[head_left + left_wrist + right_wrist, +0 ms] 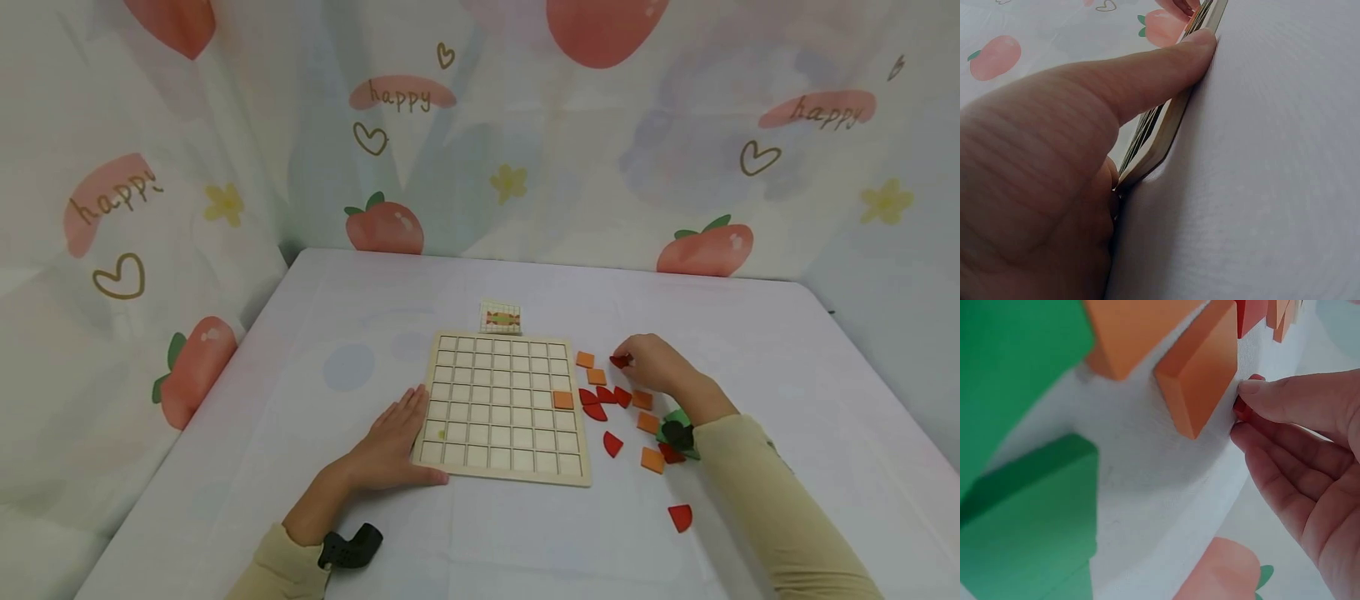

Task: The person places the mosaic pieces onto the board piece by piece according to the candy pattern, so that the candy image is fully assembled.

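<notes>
A wooden grid board [501, 392] lies flat on the table, with one orange square [563, 400] set in a cell near its right edge. My left hand [405, 433] rests flat at the board's near left corner, fingers straight. Its thumb [1147, 75] presses along the board's edge [1166, 134]. To the right of the board, my right hand [628, 360] pinches a small red piece [619, 361] that lies on the table. In the right wrist view, the fingertips [1260, 394] close on this red piece [1242, 407] beside an orange square [1200, 372].
Loose orange squares [652, 459] and red quarter-round pieces [612, 443] are scattered right of the board, and one red piece [681, 517] lies nearer me. Green pieces [678, 427] sit by my right wrist. A small pattern card [500, 317] stands behind the board. Printed curtains surround the table.
</notes>
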`<state>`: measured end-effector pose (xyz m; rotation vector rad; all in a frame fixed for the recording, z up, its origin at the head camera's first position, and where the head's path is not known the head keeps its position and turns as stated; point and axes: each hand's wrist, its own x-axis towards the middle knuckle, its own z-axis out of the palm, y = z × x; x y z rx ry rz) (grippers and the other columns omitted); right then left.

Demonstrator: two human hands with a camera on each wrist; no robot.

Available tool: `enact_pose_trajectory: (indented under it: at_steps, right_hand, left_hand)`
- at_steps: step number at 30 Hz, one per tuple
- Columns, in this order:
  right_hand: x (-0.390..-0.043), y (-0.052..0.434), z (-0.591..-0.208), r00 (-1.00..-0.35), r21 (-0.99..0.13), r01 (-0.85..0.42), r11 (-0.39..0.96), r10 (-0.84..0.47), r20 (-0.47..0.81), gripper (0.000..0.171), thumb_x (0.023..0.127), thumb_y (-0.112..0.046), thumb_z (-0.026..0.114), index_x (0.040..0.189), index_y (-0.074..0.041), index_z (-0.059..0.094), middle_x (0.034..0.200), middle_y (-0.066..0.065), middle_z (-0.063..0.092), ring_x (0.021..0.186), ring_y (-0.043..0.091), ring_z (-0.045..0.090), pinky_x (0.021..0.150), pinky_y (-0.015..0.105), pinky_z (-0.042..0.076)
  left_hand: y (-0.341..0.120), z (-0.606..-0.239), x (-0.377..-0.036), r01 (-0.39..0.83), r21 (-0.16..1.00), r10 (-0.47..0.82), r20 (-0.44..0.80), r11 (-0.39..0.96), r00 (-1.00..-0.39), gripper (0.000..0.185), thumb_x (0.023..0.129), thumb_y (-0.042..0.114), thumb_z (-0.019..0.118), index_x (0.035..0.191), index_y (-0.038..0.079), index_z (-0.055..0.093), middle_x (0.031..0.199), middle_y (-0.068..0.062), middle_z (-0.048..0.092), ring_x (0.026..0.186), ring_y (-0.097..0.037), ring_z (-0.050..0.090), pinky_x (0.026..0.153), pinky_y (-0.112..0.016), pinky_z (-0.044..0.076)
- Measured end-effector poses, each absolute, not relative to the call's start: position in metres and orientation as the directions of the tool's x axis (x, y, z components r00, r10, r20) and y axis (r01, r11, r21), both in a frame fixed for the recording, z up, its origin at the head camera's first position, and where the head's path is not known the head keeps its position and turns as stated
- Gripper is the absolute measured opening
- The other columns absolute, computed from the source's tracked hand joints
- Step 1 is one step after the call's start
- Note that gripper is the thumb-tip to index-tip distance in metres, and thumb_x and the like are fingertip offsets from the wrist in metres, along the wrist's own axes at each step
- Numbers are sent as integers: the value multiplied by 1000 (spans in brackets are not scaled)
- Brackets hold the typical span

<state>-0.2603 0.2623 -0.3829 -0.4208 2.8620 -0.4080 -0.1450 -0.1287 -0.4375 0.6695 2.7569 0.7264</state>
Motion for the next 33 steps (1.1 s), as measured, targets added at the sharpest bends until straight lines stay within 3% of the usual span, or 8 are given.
enact_pose_trajectory:
  at_steps: [11,33]
  right_hand:
    - [-260,260,-385,-937,-269,-236,934,-292,-192,29,82,0,65,109,10,62,100,22,62,90,33,54,84,48,45]
    - [-243,239,-372,-938,-315,-241,918,-303,-166,26,84,-5,65,107,8,63,93,15,63,81,27,55,77,41,49]
  left_hand:
    - [-128,-436,-145,373,510,480,-90,775,-873,117,71,66,63,146,0,2,152,-11,-2,138,-20,-5,108,-41,5]
    - [-128,-435,-145,367,503,474,-99,782,-875,116,71,65,63,146,-1,4,152,-12,-1,138,-21,-5,108,-42,5]
